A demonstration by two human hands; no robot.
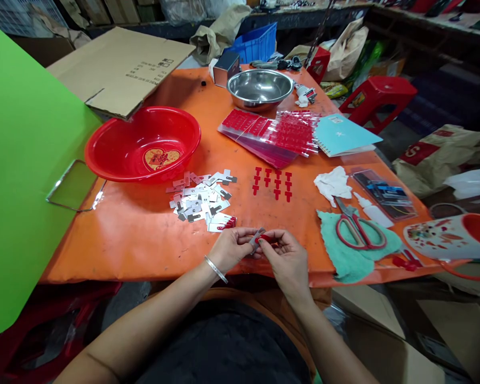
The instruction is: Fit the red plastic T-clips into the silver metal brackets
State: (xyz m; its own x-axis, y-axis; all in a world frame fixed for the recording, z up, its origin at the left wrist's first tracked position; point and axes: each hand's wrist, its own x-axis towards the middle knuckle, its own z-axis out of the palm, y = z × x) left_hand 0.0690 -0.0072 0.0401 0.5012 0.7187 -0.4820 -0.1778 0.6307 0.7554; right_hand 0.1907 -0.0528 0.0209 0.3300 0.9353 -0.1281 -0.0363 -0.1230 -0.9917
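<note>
Near the front edge of the orange table, my left hand pinches a small metal piece. My right hand meets it there, its fingers closed on a small red piece against the metal. A pile of flat metal pieces lies beyond my left hand, and a few with red ends sit at its near side. Several red T-shaped pieces are laid in short columns beyond my hands. Farther back are sheets of red pieces.
A red basin stands at the left by a green board and cardboard. At the back is a steel bowl. Scissors on a green cloth and a mug are at the right.
</note>
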